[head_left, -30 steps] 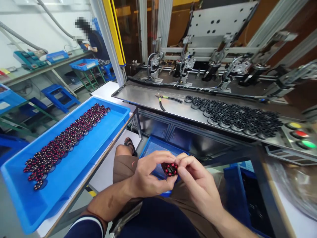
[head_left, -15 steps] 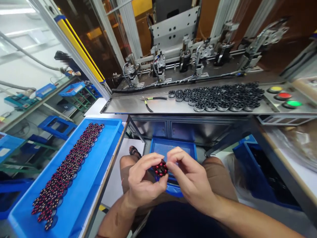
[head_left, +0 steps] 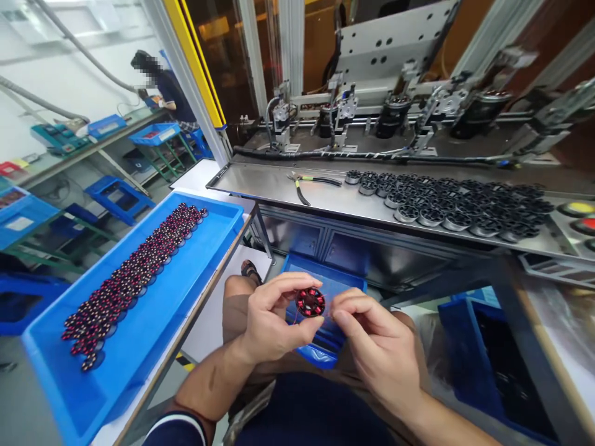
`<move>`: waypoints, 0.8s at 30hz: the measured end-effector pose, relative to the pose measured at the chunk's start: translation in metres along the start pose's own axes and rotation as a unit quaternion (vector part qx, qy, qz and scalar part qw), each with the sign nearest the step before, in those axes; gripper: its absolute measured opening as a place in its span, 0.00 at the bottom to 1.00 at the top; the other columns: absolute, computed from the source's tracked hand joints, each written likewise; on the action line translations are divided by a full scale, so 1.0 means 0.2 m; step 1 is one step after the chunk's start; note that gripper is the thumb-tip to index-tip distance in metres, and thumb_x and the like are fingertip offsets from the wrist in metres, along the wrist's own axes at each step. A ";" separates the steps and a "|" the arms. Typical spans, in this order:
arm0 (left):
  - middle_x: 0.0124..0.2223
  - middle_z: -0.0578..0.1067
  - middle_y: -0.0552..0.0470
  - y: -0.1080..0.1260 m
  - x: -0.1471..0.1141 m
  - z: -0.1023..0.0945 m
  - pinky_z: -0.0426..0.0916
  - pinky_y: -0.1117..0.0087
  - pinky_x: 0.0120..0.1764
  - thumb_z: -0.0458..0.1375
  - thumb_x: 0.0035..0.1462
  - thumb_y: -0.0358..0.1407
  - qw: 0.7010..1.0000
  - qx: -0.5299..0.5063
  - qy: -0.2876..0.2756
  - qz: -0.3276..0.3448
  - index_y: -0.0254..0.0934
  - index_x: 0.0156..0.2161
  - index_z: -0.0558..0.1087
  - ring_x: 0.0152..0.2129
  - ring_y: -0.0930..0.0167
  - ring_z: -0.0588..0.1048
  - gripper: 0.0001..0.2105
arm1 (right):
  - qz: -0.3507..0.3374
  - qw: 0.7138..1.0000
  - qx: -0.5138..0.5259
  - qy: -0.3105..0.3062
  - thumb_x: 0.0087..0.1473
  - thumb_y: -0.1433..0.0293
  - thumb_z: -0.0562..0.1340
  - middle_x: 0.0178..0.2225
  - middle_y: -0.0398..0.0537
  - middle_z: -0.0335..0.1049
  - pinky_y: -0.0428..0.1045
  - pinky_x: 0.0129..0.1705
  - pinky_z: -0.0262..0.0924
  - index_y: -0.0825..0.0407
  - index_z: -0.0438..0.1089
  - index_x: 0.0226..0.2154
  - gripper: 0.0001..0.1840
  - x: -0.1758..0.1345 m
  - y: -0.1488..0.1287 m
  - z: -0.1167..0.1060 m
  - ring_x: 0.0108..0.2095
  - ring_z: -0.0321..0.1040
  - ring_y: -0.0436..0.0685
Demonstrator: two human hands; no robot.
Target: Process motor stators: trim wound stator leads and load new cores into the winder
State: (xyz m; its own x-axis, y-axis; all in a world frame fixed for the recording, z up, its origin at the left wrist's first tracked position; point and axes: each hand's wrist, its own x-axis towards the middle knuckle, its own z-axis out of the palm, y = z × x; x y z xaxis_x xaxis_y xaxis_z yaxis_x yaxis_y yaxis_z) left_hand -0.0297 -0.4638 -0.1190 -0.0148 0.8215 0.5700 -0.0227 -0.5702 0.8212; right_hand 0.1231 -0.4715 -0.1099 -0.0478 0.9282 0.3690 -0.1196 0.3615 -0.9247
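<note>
One red-coiled ring [head_left: 310,302] clasped by left hand [head_left: 272,319], fingers part-spread; right hand [head_left: 377,334] fingers pinched together, hold on wire [head_left: 328,301] unclear.

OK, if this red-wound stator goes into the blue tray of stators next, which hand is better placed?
Probably the left hand: it grips the red-wound stator and is nearer the blue tray; the right hand is farther from both.

Clothing of the seated person: a dark navy top [head_left: 320,412] lies nearest the body, below the left hand [head_left: 274,319] and right hand [head_left: 381,341]. Its short left sleeve [head_left: 176,432], behind the left hand, bears a white stripe [head_left: 174,417] near the hem. Brown shorts [head_left: 233,319] appear beside the left hand; beyond it, a dark, strapped sandal [head_left: 251,271].
</note>
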 end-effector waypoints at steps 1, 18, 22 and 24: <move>0.42 0.81 0.46 0.00 0.00 0.00 0.77 0.70 0.44 0.68 0.46 0.28 1.000 0.006 0.002 0.010 0.37 0.47 0.76 0.41 0.67 0.79 0.20 | -0.012 1.000 -0.019 0.009 0.61 0.66 0.65 0.25 0.44 0.69 0.46 0.31 0.65 0.50 0.72 0.27 0.12 0.00 -0.01 0.00 0.28 0.67 0.52; 0.36 0.82 0.47 0.07 0.04 0.03 0.78 0.71 0.38 0.61 0.39 0.25 0.999 0.040 0.002 0.021 0.34 0.41 0.76 0.32 0.68 0.81 0.19 | -0.106 0.986 -0.109 -0.070 0.61 0.75 0.62 0.30 0.47 0.72 0.48 0.34 0.67 0.50 0.73 0.37 0.05 0.02 -0.05 -0.09 0.32 0.70 0.54; 0.36 0.82 0.48 0.06 0.03 0.03 0.78 0.73 0.35 0.61 0.39 0.25 0.996 -0.066 -0.012 -0.058 0.33 0.40 0.76 0.31 0.69 0.81 0.18 | -0.142 0.976 -0.143 -0.087 0.58 0.79 0.63 0.34 0.49 0.72 0.49 0.35 0.67 0.51 0.73 0.42 0.11 0.04 -0.05 -0.11 0.36 0.70 0.55; 0.36 0.82 0.48 0.06 0.02 0.03 0.78 0.72 0.36 0.61 0.39 0.25 0.993 -0.087 -0.014 -0.074 0.33 0.41 0.76 0.31 0.69 0.81 0.18 | -0.171 0.969 -0.151 -0.098 0.56 0.80 0.63 0.33 0.48 0.72 0.49 0.33 0.67 0.51 0.73 0.42 0.12 0.05 -0.07 -0.10 0.34 0.70 0.55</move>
State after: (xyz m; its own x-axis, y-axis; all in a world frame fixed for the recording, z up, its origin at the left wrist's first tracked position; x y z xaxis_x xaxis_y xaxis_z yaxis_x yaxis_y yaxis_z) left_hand -0.0236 -0.4671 -0.1059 0.0293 0.8950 0.4451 -0.1953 -0.4316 0.8807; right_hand 0.1445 -0.4645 -0.0956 -0.2476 0.7258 0.6418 0.1316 0.6815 -0.7199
